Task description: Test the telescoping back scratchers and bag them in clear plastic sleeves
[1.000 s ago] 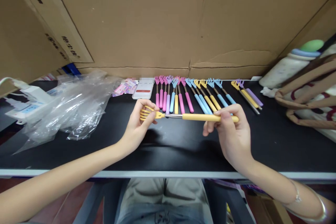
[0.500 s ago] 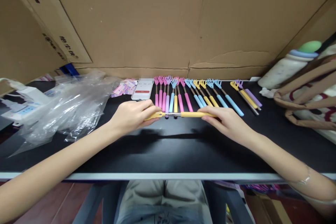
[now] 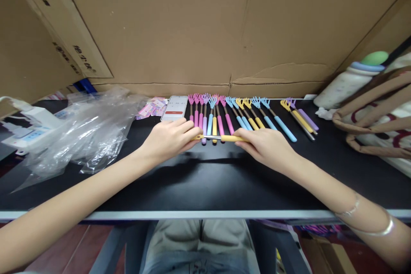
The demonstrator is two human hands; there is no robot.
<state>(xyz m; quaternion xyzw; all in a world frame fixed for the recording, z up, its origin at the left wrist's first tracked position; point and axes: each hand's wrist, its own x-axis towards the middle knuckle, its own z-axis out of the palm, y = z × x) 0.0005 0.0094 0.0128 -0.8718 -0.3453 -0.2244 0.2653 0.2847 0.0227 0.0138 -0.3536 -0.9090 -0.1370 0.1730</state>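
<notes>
A yellow back scratcher (image 3: 227, 138) is held level above the black tabletop, a short stretch of its metal rod showing between my hands. My left hand (image 3: 171, 138) is closed around its yellow head end, mostly covering it. Its yellow grip lies in my right hand (image 3: 266, 142), fingers pinched round it. Just beyond, pink, purple, blue and yellow back scratchers lie in a row, claws towards the back, among them a pink one (image 3: 229, 124) and a blue one (image 3: 285, 128). Farther right are a yellow one (image 3: 302, 120) and a purple one (image 3: 308, 120).
Clear plastic bags (image 3: 86, 130) and a white power strip (image 3: 28, 135) are at left. A phone (image 3: 174, 109) lies by pink-purple cards (image 3: 152, 108). To the right are a bottle (image 3: 348, 83) and a brown-handled bag (image 3: 379, 115). Cardboard (image 3: 180, 30) walls the back; the table's edge (image 3: 205, 215) runs in front.
My right hand has moved left, closer to my left hand, which has shifted slightly right. Less of the back scratcher's metal rod and yellow grip shows between them.
</notes>
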